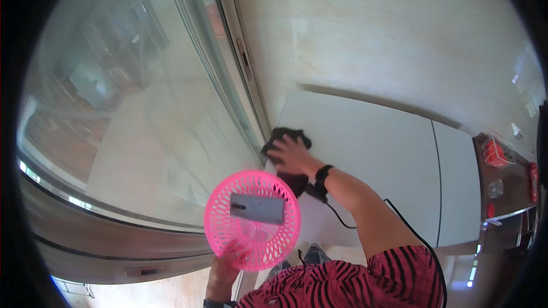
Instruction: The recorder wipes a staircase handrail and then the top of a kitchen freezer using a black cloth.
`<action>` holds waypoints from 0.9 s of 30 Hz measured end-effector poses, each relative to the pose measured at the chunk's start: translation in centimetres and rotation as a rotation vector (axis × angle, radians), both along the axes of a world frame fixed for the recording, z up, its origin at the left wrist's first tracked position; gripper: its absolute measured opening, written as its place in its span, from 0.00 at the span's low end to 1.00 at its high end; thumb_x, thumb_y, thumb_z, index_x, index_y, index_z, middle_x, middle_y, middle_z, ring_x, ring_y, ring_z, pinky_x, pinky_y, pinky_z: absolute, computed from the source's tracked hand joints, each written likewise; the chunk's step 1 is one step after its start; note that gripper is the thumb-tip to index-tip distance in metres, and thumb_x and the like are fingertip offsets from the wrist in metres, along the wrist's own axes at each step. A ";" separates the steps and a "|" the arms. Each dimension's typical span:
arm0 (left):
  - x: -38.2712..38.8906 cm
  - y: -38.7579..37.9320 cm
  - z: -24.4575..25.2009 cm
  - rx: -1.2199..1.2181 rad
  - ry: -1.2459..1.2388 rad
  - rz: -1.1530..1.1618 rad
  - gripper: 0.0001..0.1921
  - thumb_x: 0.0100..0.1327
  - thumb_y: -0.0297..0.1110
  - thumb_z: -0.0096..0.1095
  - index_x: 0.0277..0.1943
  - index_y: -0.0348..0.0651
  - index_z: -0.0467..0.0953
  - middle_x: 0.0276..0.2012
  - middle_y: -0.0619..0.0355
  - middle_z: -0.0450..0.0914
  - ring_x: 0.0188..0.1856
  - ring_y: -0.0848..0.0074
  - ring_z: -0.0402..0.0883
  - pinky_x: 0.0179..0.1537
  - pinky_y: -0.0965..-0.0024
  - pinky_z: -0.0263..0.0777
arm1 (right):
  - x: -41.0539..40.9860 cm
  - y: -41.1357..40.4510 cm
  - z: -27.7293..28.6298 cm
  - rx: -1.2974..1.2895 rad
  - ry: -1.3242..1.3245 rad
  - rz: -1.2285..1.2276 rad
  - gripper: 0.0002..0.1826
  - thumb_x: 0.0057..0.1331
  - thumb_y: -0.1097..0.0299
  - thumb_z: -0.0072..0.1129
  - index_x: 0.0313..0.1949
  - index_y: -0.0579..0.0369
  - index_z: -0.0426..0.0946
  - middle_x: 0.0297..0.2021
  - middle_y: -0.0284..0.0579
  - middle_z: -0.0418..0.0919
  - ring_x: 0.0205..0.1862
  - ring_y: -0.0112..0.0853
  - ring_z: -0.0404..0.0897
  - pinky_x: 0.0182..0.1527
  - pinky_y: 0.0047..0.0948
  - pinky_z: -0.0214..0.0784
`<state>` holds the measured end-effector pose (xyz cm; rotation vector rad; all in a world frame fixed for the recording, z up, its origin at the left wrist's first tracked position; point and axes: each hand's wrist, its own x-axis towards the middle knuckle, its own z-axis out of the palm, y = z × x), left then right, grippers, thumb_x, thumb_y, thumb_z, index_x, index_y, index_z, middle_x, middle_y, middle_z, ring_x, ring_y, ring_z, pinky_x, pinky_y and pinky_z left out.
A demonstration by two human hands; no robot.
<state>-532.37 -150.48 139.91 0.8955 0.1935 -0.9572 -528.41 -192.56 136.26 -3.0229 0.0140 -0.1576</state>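
Note:
My left hand (pixel 231 259) holds the near rim of a round pink plastic basket (pixel 210 222) with slotted sides. Inside the basket lies a grey-blue smartphone (pixel 259 209), its back and camera strip facing up. Beyond the basket, my right hand (pixel 293 156) rests with spread fingers on a bunched black item (pixel 295 134), perhaps cloth or a soft bag; it is slightly blurred. More black material (pixel 295 184) shows below that hand. A small black device (pixel 316 192) with a black cable (pixel 338 216) lies close to my right wrist.
The black things sit on a white tabletop (pixel 376 145) with a dark seam towards its right side. A sliding glass door (pixel 180 137) with a metal frame stands on the left. A tiled wall (pixel 364 30) rises behind. At far right, a wire rack (pixel 496 152) holds red items.

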 end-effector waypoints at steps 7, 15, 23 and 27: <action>-3.4 -1.2 1.9 0.393 -0.021 0.063 0.22 0.68 0.39 0.48 0.61 0.38 0.64 0.54 0.44 0.72 0.54 0.49 0.73 0.56 0.50 0.70 | 8.1 -14.3 0.9 0.129 0.108 -0.396 0.36 0.57 0.41 0.54 0.65 0.29 0.62 0.69 0.45 0.55 0.70 0.56 0.48 0.61 0.71 0.45; -3.8 -2.1 2.3 0.309 0.127 0.134 0.24 0.68 0.34 0.47 0.65 0.37 0.59 0.57 0.44 0.68 0.57 0.49 0.70 0.57 0.51 0.70 | 3.8 -20.9 -0.5 0.079 0.063 -0.727 0.36 0.60 0.39 0.50 0.67 0.33 0.60 0.69 0.45 0.54 0.70 0.54 0.49 0.61 0.68 0.47; -2.3 -1.8 1.2 0.193 -0.040 0.094 0.34 0.50 0.26 0.56 0.63 0.32 0.62 0.55 0.44 0.71 0.57 0.50 0.72 0.60 0.49 0.66 | -25.1 -27.5 -1.5 -0.136 -0.001 -1.233 0.34 0.62 0.38 0.46 0.65 0.34 0.61 0.66 0.43 0.59 0.66 0.51 0.56 0.55 0.70 0.55; -2.2 -1.4 0.0 0.118 -0.125 0.112 0.33 0.57 0.30 0.57 0.66 0.33 0.58 0.56 0.46 0.70 0.59 0.54 0.70 0.63 0.51 0.63 | -41.5 -25.3 -1.6 -0.021 0.105 -1.643 0.37 0.64 0.34 0.39 0.68 0.35 0.55 0.67 0.52 0.58 0.67 0.59 0.55 0.59 0.68 0.53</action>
